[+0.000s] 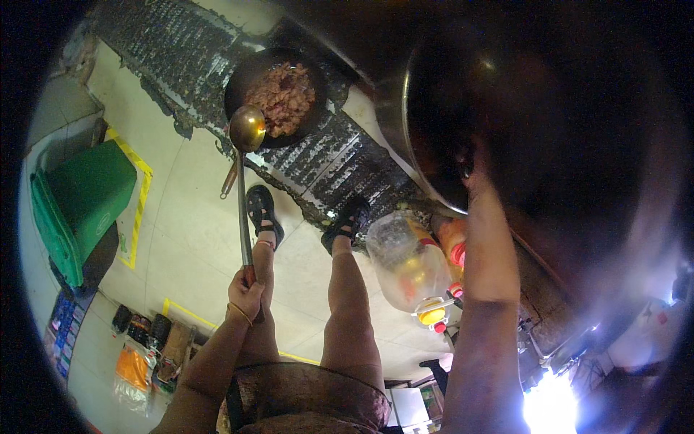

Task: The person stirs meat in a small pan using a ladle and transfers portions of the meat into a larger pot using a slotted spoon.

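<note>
My left hand is closed round the wooden end of a long-handled metal ladle. The ladle's bowl overlaps the near left rim of a dark pan, which holds pieces of meat. A short wooden handle shows beside the ladle's shaft. My right hand reaches over the rim of a large metal vessel; its fingers are lost in shadow, so what they touch cannot be told.
A large clear plastic jug with a yellow cap stands right of my legs, beside red-capped bottles. The blackened drain grating crosses the floor. A green bin stands left, and bright light glares at lower right.
</note>
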A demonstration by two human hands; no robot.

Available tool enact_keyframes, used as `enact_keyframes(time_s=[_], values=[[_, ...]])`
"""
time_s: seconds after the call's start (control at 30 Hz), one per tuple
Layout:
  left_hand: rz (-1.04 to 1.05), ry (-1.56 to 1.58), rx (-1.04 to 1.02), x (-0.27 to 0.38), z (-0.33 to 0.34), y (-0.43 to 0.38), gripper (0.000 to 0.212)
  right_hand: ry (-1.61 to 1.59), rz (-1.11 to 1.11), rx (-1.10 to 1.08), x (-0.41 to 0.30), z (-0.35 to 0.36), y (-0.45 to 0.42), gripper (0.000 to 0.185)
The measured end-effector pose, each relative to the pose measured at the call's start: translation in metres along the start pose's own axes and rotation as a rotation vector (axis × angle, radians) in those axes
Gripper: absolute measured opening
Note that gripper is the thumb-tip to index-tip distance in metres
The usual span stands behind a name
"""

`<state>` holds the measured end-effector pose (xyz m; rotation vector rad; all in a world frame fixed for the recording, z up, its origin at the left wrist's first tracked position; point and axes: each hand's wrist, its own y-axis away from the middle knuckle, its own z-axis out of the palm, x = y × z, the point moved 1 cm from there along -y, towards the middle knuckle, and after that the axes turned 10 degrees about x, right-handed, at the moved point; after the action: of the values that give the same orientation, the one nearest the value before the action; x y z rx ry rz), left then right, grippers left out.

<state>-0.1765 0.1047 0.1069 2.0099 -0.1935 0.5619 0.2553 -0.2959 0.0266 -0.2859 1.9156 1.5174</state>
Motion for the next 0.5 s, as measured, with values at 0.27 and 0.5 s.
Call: enact_keyframes(time_s=[0.27,0.5], values=[[-0.074,0.043,0.014,0.009,0.003,0.002,0.028,0.088,-0.053,0.109,-0.018,0.008,0.084,0.018],[-0.035,0.068,0.026,-0.002,-0.007,0.001,0.033,-0.011,-0.052,0.076,-0.027,0.047,0.198,0.035]])
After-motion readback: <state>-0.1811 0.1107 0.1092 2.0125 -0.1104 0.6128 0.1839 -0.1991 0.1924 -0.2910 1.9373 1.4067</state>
